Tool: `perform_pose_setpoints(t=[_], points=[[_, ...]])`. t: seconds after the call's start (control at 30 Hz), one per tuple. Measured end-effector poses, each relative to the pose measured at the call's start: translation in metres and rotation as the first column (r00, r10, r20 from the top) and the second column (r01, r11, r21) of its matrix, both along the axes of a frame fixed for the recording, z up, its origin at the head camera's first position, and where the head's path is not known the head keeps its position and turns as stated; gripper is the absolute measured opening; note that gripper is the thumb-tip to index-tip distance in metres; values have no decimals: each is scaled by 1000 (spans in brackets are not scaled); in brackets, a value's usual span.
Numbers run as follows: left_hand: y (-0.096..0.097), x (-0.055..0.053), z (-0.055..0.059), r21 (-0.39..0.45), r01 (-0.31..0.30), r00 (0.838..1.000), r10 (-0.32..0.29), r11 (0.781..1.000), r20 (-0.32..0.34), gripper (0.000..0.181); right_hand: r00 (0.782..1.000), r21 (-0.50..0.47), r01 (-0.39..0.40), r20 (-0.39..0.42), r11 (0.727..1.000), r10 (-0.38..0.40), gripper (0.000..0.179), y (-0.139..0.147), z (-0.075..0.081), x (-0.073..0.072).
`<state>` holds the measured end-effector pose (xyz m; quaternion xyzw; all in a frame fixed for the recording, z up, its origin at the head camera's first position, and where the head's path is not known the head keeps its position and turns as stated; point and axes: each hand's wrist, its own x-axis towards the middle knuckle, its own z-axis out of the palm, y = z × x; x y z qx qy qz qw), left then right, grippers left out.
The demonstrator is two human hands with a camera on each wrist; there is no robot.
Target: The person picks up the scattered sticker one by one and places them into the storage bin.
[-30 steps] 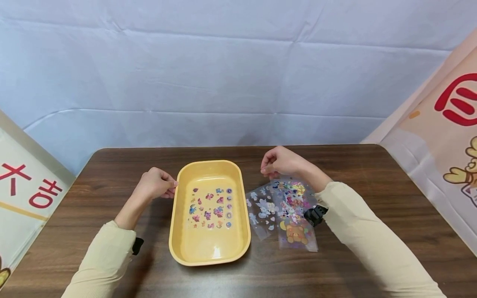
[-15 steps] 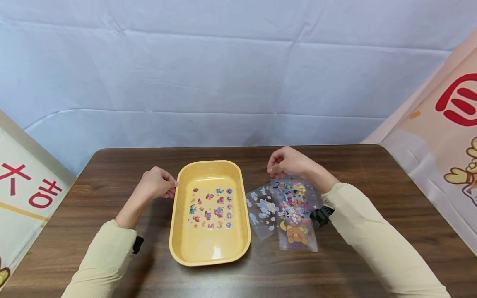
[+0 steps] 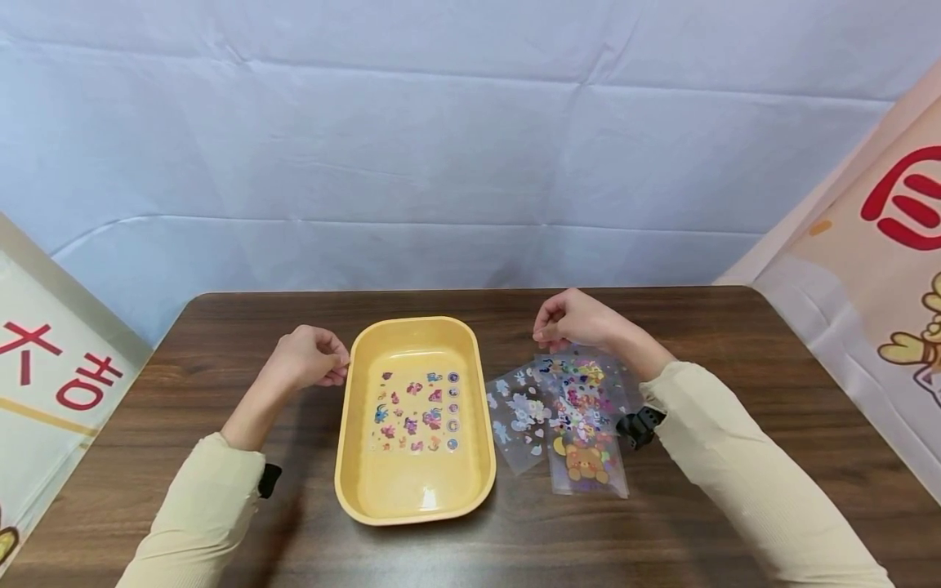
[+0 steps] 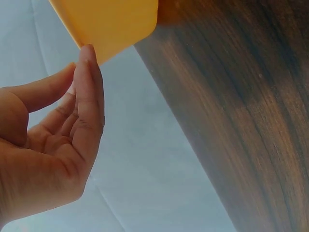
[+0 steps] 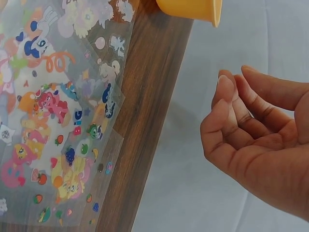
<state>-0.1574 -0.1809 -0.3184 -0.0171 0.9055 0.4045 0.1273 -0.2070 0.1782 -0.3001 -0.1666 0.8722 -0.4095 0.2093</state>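
Observation:
A yellow tray [image 3: 415, 506] lies on the table with a clear sheet of colourful pony stickers [image 3: 410, 412] in it. My left hand [image 3: 312, 357] is at the tray's left rim, thumb and index finger close together; in the left wrist view the fingertips overlap the tray's edge, and I cannot tell whether they touch it. To the right of the tray, several clear sticker sheets [image 3: 584, 416] overlap, one with a brown bear [image 3: 586, 463] and one with pale figures [image 3: 522, 412]. Above their far end hovers my right hand [image 3: 573, 318], loosely curled around nothing.
The dark wood table [image 3: 735, 392] ends at a pale cloth backdrop [image 3: 441, 163]. Printed banners with red characters stand at the left [image 3: 59, 367] and right [image 3: 882, 245]. A black wrist camera [image 3: 639, 426] sits close over the sticker sheets.
My right hand has drifted right, away from the tray. The left hand has shifted very slightly at the rim. The tray and sheets have stayed in place.

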Motion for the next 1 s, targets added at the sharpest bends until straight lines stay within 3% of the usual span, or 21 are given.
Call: perform_pose_setpoints(t=[1.0], points=[[0, -2, 2, -3, 19, 1000, -19, 1000, 8, 11, 1000, -8, 13, 22, 1000, -13, 10, 14, -4, -2]])
